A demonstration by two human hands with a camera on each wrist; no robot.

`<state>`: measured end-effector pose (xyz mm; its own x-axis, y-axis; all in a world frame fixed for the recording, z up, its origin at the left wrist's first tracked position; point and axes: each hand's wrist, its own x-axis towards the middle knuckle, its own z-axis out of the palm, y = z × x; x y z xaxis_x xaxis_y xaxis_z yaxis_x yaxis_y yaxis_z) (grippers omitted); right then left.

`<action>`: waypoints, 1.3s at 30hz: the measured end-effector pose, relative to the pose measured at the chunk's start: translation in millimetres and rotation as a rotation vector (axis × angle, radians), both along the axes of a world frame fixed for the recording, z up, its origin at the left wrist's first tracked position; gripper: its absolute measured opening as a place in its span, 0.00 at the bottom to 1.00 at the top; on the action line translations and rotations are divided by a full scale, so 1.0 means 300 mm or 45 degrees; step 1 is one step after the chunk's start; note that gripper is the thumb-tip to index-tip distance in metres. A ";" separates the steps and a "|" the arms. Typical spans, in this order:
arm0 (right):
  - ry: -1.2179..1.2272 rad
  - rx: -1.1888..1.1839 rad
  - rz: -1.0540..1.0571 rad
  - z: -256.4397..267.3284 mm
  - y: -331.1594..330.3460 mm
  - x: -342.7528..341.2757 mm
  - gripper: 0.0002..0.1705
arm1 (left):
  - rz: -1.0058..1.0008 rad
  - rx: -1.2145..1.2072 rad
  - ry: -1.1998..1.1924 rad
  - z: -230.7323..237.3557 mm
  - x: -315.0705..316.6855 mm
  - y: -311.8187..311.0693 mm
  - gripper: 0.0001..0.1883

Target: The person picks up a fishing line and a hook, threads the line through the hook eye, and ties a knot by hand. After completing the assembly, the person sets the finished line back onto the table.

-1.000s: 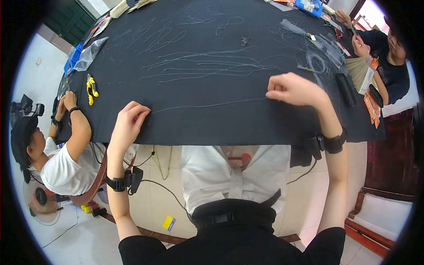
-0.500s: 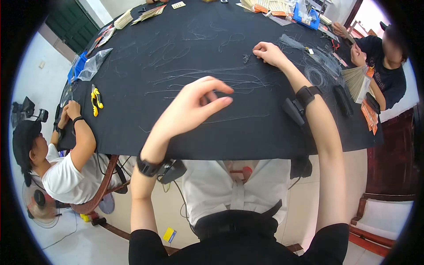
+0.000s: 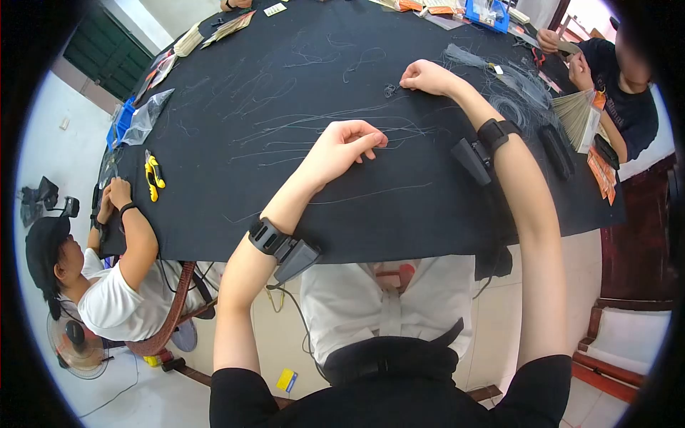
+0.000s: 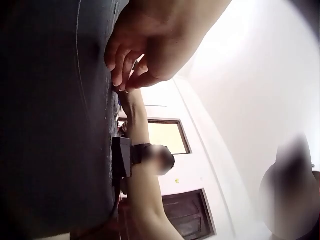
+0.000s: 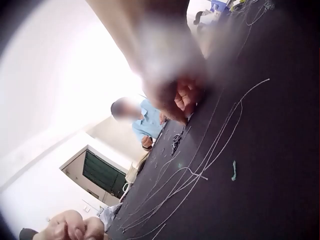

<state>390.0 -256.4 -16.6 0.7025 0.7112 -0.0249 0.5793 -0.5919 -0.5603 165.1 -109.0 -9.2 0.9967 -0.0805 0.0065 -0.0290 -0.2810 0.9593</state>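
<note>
Precision counts: we should pick singly from the small pile (image 3: 390, 91) with our right hand (image 3: 427, 77), its grip unclear, our relaxed, apparently empty left hand (image 3: 348, 148) over the lines (image 3: 412, 130).

Your head view peers down across the table (image 3: 399, 228)! Both wrist views share it, low, close, tilted.

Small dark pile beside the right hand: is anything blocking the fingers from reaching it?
Nothing visible is: in the head view, only black cloth shows between the right hand and the small dark pile. The left hand is nearer the wearer's body, off that path.
</note>
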 end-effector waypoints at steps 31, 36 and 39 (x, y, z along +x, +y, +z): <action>0.808 0.646 -0.004 0.121 -0.067 -0.520 0.13 | 0.243 0.282 -0.666 -0.006 -0.005 -0.009 0.07; 0.793 0.644 -0.006 0.109 -0.077 -0.525 0.13 | 0.220 0.201 -0.613 -0.011 -0.004 -0.010 0.07; 0.782 0.633 0.024 0.115 -0.083 -0.527 0.13 | 0.213 0.141 -0.567 -0.012 -0.005 -0.012 0.07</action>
